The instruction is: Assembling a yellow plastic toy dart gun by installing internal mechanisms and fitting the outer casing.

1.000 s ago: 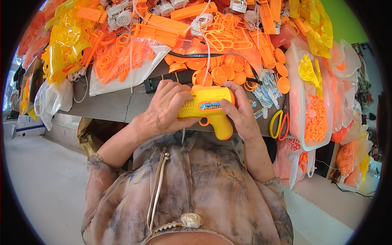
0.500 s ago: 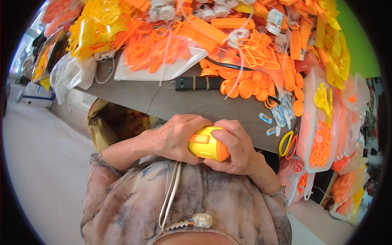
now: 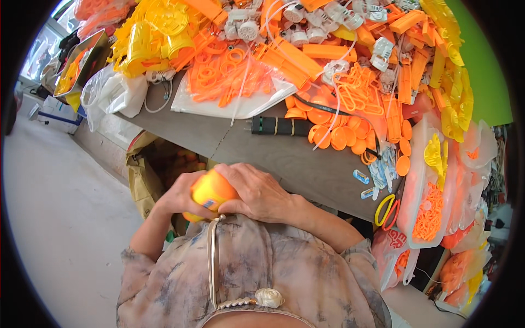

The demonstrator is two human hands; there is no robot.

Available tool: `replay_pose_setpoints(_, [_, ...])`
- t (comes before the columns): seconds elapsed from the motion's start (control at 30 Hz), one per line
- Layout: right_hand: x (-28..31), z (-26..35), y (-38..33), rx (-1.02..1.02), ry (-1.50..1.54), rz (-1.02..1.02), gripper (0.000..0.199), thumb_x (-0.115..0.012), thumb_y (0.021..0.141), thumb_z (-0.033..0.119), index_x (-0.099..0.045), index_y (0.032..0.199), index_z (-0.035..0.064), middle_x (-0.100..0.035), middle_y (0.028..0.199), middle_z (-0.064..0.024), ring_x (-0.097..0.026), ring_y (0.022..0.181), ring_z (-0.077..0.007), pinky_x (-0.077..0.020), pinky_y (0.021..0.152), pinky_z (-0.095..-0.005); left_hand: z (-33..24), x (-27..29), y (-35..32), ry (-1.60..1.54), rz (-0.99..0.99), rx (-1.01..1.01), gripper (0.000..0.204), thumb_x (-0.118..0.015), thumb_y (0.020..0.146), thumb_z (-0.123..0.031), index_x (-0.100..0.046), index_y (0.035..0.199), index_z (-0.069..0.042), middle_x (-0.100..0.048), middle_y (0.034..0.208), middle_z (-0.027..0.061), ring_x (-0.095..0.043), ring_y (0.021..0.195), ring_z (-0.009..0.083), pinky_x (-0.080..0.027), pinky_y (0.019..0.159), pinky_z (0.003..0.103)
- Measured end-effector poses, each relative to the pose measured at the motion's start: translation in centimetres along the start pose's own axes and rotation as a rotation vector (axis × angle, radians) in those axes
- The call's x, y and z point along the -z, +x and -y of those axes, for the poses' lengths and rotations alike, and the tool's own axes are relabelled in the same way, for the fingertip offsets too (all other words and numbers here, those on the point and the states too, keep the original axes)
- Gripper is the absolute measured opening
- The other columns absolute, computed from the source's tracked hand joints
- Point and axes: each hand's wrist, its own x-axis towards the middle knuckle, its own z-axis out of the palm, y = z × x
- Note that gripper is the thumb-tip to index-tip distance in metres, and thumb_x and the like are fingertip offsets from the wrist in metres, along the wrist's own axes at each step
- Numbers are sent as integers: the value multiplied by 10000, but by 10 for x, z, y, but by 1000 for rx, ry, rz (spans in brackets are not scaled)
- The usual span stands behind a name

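A rounded yellow-and-orange plastic cylinder (image 3: 212, 191), slightly blurred, is held close to my chest at the table's near edge. A small blue patch shows on its lower side. My left hand (image 3: 181, 192) is closed round its left side. From the right my right hand (image 3: 256, 192) grips it, fingers over the top and thumb below. Just beyond and beneath my left hand is an open tan sack (image 3: 141, 177) with many orange and yellow pieces inside, partly hidden by my hands.
Orange and white plastic parts heap along the far side of the grey table (image 3: 219, 139). A black bundle (image 3: 279, 126) lies beside orange caps (image 3: 340, 136). Yellow-and-red scissors (image 3: 387, 212) lie at the right edge, next to a clear bin (image 3: 429, 218) of orange hooks.
Both hands have carried the yellow-and-orange plastic cylinder leftward, toward the sack. It has turned, and a blue patch now shows. The view has shifted slightly.
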Motion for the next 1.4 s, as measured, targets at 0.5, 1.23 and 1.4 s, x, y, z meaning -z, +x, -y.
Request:
replay_pose_setpoints(0.5, [54, -4, -45, -353, 252, -1, 409, -676, 800, 27, -516, 1177, 9, -586, 1008, -124, -624, 859, -199, -517, 735, -293, 254, 97, -31, 326, -1044, 323, 512, -713, 791, -297, -578, 1137, 54, -664, 1014, 164, -627, 938, 258, -497, 812, 351])
replay_pose_setpoints(1.23, [221, -16, -126, -777, -408, -908, 141, -561, 885, 59, -619, 993, -8, -620, 905, -79, -596, 855, -140, -481, 770, -270, -155, -39, 118, 496, -338, -901, 219, -696, 707, -7, -627, 915, 6, -597, 1055, 169, -582, 987, 295, -457, 842, 363])
replay_pose_setpoints(1.4, [314, -19, -189, -856, -1065, -821, 275, -573, 824, 55, -585, 1091, -8, -607, 1068, -135, -597, 984, -254, -469, 853, -339, -123, -77, 117, 448, -191, -906, 201, -697, 708, 1, -624, 895, 12, -601, 1021, 158, -584, 927, 281, -464, 792, 349])
